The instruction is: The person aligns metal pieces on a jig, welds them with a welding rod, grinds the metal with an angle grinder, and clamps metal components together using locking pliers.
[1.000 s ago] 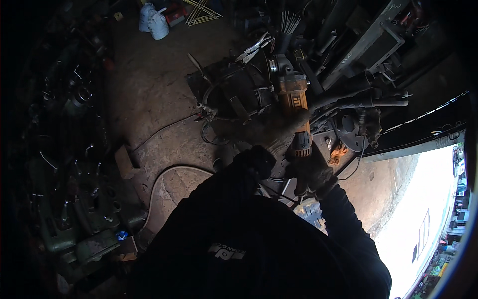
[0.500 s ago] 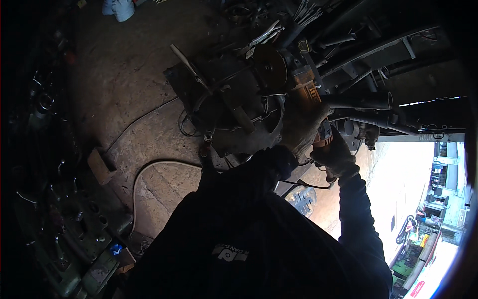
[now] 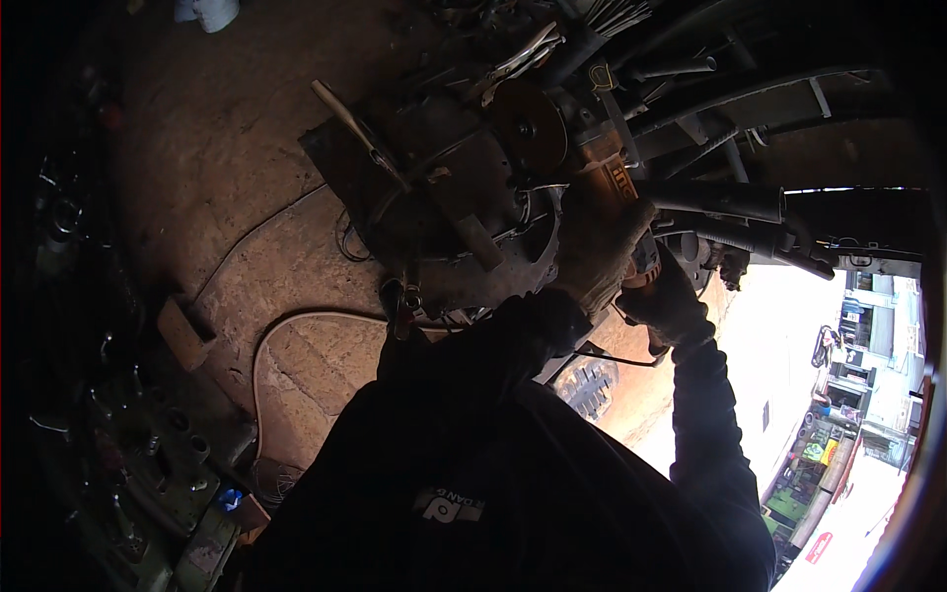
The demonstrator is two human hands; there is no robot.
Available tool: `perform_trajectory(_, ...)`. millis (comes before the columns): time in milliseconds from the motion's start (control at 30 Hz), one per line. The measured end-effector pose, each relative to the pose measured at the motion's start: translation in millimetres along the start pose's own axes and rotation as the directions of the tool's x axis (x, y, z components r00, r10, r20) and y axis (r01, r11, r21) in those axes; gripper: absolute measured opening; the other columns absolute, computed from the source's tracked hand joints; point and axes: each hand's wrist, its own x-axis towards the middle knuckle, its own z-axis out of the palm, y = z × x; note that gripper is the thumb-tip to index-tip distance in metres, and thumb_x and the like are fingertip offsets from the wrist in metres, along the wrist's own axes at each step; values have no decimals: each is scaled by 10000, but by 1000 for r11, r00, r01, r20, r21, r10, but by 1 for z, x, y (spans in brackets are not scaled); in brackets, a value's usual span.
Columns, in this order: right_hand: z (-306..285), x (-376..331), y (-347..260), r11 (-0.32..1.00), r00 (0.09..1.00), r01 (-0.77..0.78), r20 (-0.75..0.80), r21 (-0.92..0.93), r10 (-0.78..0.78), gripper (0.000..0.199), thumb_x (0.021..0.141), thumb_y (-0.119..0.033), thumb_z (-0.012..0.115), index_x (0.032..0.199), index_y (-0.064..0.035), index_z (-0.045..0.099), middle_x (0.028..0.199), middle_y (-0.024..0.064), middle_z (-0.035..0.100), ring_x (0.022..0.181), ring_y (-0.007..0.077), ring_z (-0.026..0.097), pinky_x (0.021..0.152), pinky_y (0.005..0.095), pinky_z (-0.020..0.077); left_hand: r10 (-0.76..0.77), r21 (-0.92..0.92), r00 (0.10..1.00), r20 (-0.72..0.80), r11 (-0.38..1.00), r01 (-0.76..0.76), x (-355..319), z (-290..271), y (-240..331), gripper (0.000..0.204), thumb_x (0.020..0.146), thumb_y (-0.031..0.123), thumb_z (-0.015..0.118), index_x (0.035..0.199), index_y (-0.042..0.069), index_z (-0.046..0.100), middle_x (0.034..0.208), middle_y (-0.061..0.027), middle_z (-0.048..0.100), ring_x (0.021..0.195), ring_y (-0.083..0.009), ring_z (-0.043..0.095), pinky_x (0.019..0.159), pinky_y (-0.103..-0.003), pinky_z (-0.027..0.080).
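Over the cluttered floor (image 3: 247, 187), near its right edge: gripping the orange angle grinder (image 3: 602, 178) two-handed, left hand (image 3: 597, 252) closed round the body, right hand (image 3: 666, 301) wrapped behind, probably steadying the disc (image 3: 530, 126) above scrap metal (image 3: 444, 212).

Much lost to shadow, glare and the person's own body

The left hand (image 3: 597, 252) covers the angle grinder (image 3: 602, 178) body, hiding the right hand's (image 3: 666, 301) grip behind. The dark torso (image 3: 473, 474) blocks the floor at lower centre. Tools (image 3: 128, 444) at lower left sink into shadow, indistinct. A white container (image 3: 209, 12) is cut off at the top edge. Lower right is overexposed.
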Motion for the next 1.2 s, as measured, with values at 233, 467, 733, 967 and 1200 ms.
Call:
perform_trajectory(233,1,5,8,994,995,100,-23,-50,-102,763,700,-156,860,1372,-46,516,1121,93,671,946,187,675,806,350,586,2,166,1000,25,986,-6,5,-7,-10,440,848,81,739,1199,8,484,1038,-111,564,906,-221,624,786,-374,539)
perform_trajectory(467,-1,11,19,989,989,146,5,-17,-146,835,712,-127,855,1449,-41,473,1188,105,668,987,184,674,828,350,588,-102,-28,994,34,994,103,3,-4,-2,472,843,111,733,1223,6,473,1078,-115,536,966,-221,600,824,-395,527)
perform_trajectory(733,-1,11,16,992,992,125,-3,18,-125,841,713,-115,851,1458,-47,468,1162,101,675,953,180,680,794,346,596,-43,-72,999,-29,997,41,4,-1,1,513,820,102,729,1259,12,478,1057,-108,546,920,-204,607,789,-366,535)
perform_trajectory(967,-3,13,13,992,992,122,22,45,-123,828,717,-132,846,1456,-58,477,1149,96,684,977,185,679,812,349,592,-76,-129,997,11,989,77,5,0,5,427,840,104,715,1207,16,514,960,-87,591,828,-182,635,738,-362,545)
perform_trajectory(1200,-7,16,7,991,997,77,-7,-110,-78,830,710,-166,852,1448,-68,485,1181,118,686,1048,254,691,919,384,567,-119,-34,993,0,992,119,10,-3,-2,353,876,142,742,1151,18,559,949,-104,661,831,-206,680,731,-363,559)
